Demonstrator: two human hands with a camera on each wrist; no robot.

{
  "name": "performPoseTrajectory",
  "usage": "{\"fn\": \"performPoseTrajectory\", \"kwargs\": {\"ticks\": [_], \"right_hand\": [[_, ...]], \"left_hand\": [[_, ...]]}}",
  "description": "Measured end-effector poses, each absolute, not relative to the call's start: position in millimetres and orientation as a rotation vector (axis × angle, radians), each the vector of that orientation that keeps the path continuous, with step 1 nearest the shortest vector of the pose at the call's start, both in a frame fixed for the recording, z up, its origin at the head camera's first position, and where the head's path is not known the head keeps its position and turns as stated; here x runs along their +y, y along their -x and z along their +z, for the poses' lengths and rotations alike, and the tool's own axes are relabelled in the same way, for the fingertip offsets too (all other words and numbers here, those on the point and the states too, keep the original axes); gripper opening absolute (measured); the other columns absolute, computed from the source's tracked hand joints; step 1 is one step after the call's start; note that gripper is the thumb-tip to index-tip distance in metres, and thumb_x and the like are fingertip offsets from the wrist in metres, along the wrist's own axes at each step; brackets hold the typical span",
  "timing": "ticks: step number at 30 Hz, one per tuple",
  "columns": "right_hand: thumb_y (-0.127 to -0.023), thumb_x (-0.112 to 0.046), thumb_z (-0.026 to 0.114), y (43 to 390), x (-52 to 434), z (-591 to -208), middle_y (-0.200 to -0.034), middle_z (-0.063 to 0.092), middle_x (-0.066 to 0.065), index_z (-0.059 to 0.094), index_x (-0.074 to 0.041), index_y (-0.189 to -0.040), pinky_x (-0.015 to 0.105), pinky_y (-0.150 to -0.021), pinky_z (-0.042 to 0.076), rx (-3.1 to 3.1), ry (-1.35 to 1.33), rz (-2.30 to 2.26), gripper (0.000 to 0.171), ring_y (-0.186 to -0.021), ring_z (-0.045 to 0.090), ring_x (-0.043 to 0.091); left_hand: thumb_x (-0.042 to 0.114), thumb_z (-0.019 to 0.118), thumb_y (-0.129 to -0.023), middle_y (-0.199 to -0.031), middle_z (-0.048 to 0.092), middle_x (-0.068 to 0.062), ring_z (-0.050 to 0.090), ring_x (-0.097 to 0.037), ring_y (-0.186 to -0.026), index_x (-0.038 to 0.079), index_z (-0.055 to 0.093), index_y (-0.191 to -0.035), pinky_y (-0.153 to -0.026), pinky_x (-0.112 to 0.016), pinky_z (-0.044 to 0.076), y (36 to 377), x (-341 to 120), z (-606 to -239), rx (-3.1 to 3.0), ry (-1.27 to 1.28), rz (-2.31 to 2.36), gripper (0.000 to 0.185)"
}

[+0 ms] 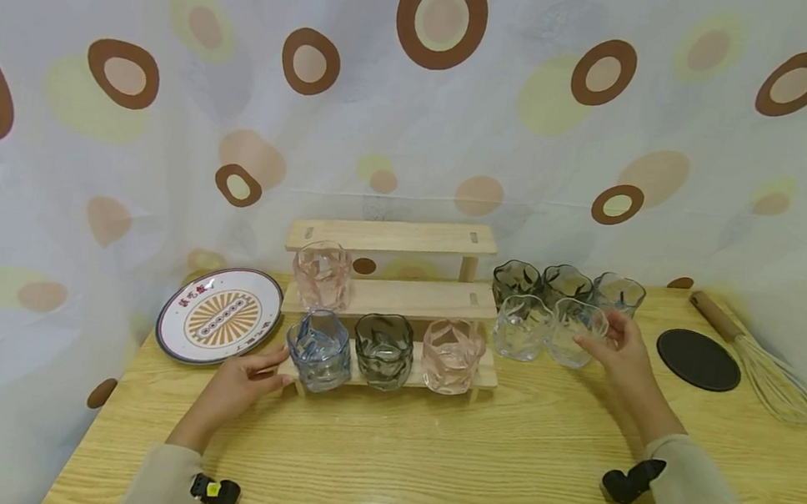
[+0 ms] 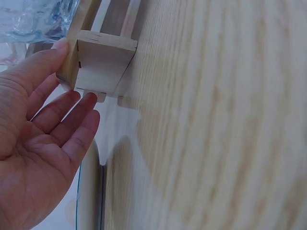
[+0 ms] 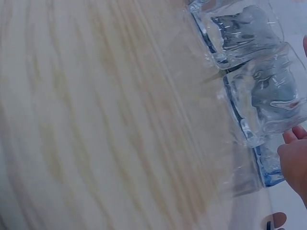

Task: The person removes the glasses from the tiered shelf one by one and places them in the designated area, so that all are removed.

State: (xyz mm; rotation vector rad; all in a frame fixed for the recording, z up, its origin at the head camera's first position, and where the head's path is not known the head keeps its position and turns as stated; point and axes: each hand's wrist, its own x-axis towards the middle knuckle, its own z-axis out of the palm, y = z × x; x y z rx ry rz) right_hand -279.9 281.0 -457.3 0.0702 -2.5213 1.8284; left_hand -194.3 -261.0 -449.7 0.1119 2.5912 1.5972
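A three-tier wooden rack (image 1: 398, 295) stands at the middle of the table. Its middle tier bears a pink glass (image 1: 322, 276). The bottom tier carries a blue glass (image 1: 319, 349), a grey glass (image 1: 383, 350) and a pink glass (image 1: 451, 355). My left hand (image 1: 276, 367) touches the rack's left end (image 2: 98, 62) with straight fingers (image 2: 72, 108), below the blue glass (image 2: 33, 19). My right hand (image 1: 601, 333) is spread at the right side of a clear glass (image 1: 573, 333), fingertips (image 3: 293, 158) at its wall (image 3: 268, 100). A second clear glass (image 1: 521, 327) stands just left of it.
Three darker glasses (image 1: 566, 285) stand in a row behind the clear ones. A patterned plate (image 1: 218, 315) lies left of the rack. A black coaster (image 1: 698, 359) and a whisk (image 1: 768, 364) lie at the right. A spotted curtain hangs behind the table.
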Motion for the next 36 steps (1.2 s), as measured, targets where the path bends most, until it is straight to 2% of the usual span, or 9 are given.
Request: {"fn": "performPoseTrajectory", "kwargs": {"ticks": [2,6,10,14,17,19,24,30,36], "right_hand": [[-0.095,-0.027,0.060,279.0,282.7,-454.0,-0.152,0.008,0.024,0.001,-0.001,-0.151,0.051,-0.116,0.010,-2.500,-0.081,1.824,0.085,-0.139,0.009,0.040],[-0.095,-0.024,0.059,277.8,285.4,-448.7,-0.147,0.018,0.023,0.005,0.000,-0.150,0.048,-0.117,0.010,-2.454,-0.101,1.810,0.081,-0.136,0.016,0.040],[-0.095,-0.025,0.059,275.6,286.8,-440.1,-0.134,0.032,0.001,0.009,-0.002,-0.150,0.048,-0.117,0.009,-2.418,-0.109,1.802,0.079,-0.134,0.019,0.037],[-0.095,-0.022,0.059,274.2,283.8,-424.3,-0.123,0.032,-0.016,0.010,-0.006,-0.151,0.040,-0.119,0.011,-2.332,-0.154,1.855,0.075,-0.134,0.020,0.031],[-0.096,-0.020,0.057,274.7,278.6,-411.4,-0.123,0.034,-0.015,0.012,-0.006,-0.151,0.025,-0.114,0.023,-2.293,-0.204,1.881,0.073,-0.131,0.025,0.025],[-0.096,-0.020,0.057,275.5,273.6,-403.6,-0.123,0.036,-0.014,0.012,-0.007,-0.151,0.016,-0.104,0.033,-2.282,-0.238,1.890,0.073,-0.127,0.030,0.019],[-0.095,-0.013,0.057,281.1,255.5,-389.7,-0.122,0.039,-0.008,0.015,-0.003,-0.149,0.008,-0.088,0.041,-2.185,-0.363,2.011,0.069,-0.116,0.037,0.005],[-0.096,-0.012,0.056,287.0,228.7,-374.8,-0.126,0.038,-0.005,0.014,-0.001,-0.149,0.009,-0.088,0.043,-2.188,-0.474,2.058,0.068,-0.117,0.039,0.007],[-0.097,-0.019,0.056,288.0,189.9,-352.5,-0.141,0.033,0.012,0.014,-0.005,-0.151,0.026,-0.103,0.038,-2.341,-0.519,2.003,0.070,-0.133,0.029,0.030]], "left_hand": [[0.019,0.071,-0.086,-0.142,0.042,-0.013,0.044,-0.028,-0.129,0.004,0.055,-0.132,-0.098,-0.032,0.047,194.7,-261.0,-450.1,2.597,-0.120,1.597,0.051],[0.018,0.071,-0.086,-0.142,0.042,-0.012,0.044,-0.028,-0.129,0.004,0.055,-0.132,-0.098,-0.032,0.047,195.1,-260.8,-450.8,2.596,-0.117,1.598,0.051],[0.018,0.071,-0.086,-0.143,0.041,-0.012,0.044,-0.028,-0.129,0.004,0.054,-0.132,-0.098,-0.031,0.047,194.9,-260.7,-450.8,2.586,-0.104,1.597,0.051],[0.018,0.071,-0.086,-0.143,0.041,-0.012,0.044,-0.028,-0.129,0.004,0.054,-0.132,-0.098,-0.031,0.047,194.4,-260.8,-450.3,2.586,-0.105,1.597,0.051],[0.019,0.071,-0.086,-0.143,0.041,-0.012,0.044,-0.028,-0.129,0.005,0.054,-0.132,-0.099,-0.032,0.046,194.4,-260.8,-449.5,2.592,-0.111,1.594,0.051],[0.019,0.071,-0.086,-0.143,0.041,-0.012,0.045,-0.028,-0.128,0.005,0.055,-0.132,-0.098,-0.032,0.047,194.5,-260.8,-449.0,2.600,-0.113,1.585,0.051],[0.019,0.071,-0.086,-0.142,0.042,-0.014,0.044,-0.028,-0.129,0.004,0.055,-0.131,-0.098,-0.031,0.047,195.5,-261.1,-449.9,2.607,-0.124,1.585,0.050],[0.019,0.071,-0.086,-0.142,0.043,-0.013,0.044,-0.028,-0.129,0.004,0.055,-0.131,-0.098,-0.032,0.047,195.6,-261.3,-450.1,2.609,-0.125,1.585,0.050],[0.020,0.070,-0.087,-0.144,0.040,-0.011,0.042,-0.027,-0.130,0.005,0.053,-0.133,-0.100,-0.033,0.046,195.9,-261.6,-451.1,2.582,-0.112,1.594,0.051]]}}
